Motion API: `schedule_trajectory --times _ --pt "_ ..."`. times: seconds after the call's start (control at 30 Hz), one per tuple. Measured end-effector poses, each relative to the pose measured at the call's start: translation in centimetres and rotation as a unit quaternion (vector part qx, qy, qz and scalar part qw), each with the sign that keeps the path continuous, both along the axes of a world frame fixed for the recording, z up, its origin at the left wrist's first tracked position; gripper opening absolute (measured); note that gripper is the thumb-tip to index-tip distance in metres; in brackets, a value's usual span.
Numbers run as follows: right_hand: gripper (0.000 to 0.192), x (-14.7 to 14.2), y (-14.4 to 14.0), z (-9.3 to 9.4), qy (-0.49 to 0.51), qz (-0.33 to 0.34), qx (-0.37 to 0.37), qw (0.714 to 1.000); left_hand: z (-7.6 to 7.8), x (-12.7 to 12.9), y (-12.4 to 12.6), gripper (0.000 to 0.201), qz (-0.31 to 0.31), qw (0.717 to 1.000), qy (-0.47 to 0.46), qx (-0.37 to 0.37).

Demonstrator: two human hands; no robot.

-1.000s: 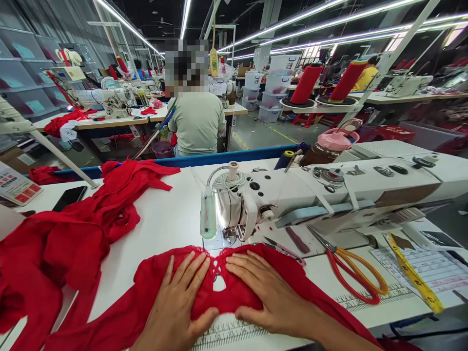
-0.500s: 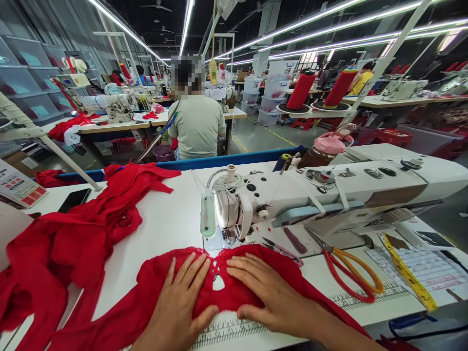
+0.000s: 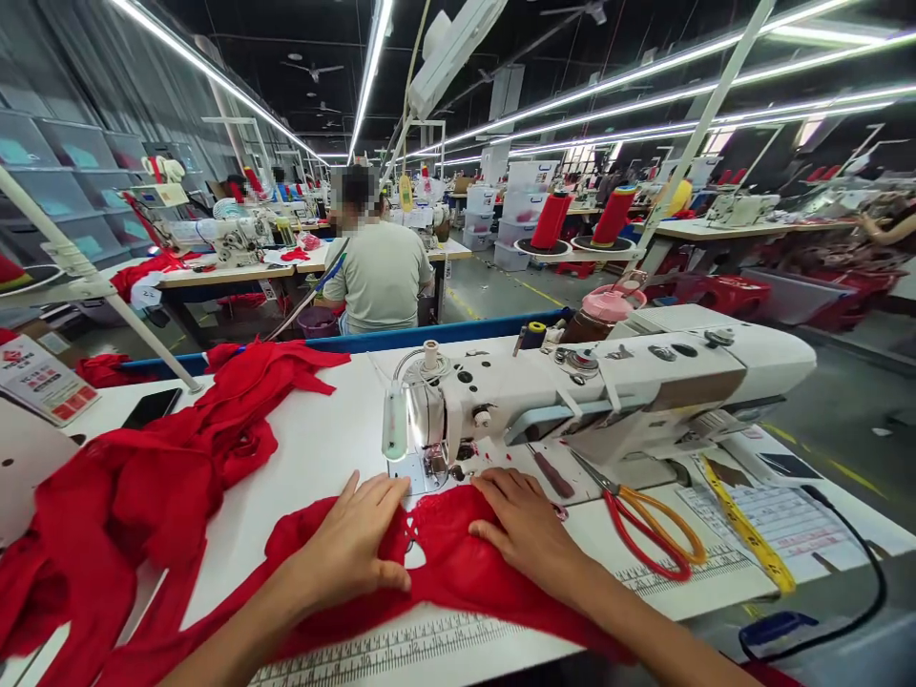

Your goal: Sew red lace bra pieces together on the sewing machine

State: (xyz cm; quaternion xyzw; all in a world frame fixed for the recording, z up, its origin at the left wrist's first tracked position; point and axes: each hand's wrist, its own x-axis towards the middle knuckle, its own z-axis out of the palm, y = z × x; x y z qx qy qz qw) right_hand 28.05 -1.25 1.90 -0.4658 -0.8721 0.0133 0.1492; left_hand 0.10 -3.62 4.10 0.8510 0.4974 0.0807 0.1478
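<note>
At 6 o'clock from the needle end of the sewing machine (image 3: 644,377), the red garment (image 3: 458,558) lies spread on the white desk (image 3: 322,453). Clock positions below are taken from the garment.

Left hand (image 3: 362,534): palm down, fingers extended, resting on the 10 o'clock part of the fabric. Right hand (image 3: 526,525): palm down, fingers extended, resting on the 2 o'clock part. Neither hand is clenched. A small cut-out in the garment shows between them.

Printed ruler scale (image 3: 401,649): 6 o'clock, along the near edge. Scissors (image 3: 621,496): 3 o'clock, handles toward the person. Yellow measuring tape (image 3: 745,527): 3 o'clock, beyond the scissors. Red fabric heap (image 3: 143,487): 9 to 10 o'clock, just beside a dark phone (image 3: 152,408).
</note>
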Motion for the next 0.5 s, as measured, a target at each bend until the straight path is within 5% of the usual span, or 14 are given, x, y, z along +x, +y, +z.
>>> schedule_trajectory --times 0.1,0.23,0.4,0.5 --pt "0.007 -0.4 -0.2 0.4 0.006 0.001 0.004 1.000 0.1 0.5 0.1 0.098 -0.020 1.000 -0.009 -0.008" --pt "0.016 -0.7 -0.9 1.3 0.013 0.014 0.021 1.000 0.6 1.1 0.4 0.097 -0.046 0.999 -0.028 -0.007" --pt "0.033 -1.3 -3.1 3.3 0.022 0.021 0.061 0.998 1.3 2.6 0.2 0.038 -0.036 0.998 -0.044 0.018" --pt "0.025 -2.1 -5.4 3.7 0.071 0.079 0.086 0.991 0.9 2.9 -1.2 0.024 -0.014 0.998 -0.045 0.049"
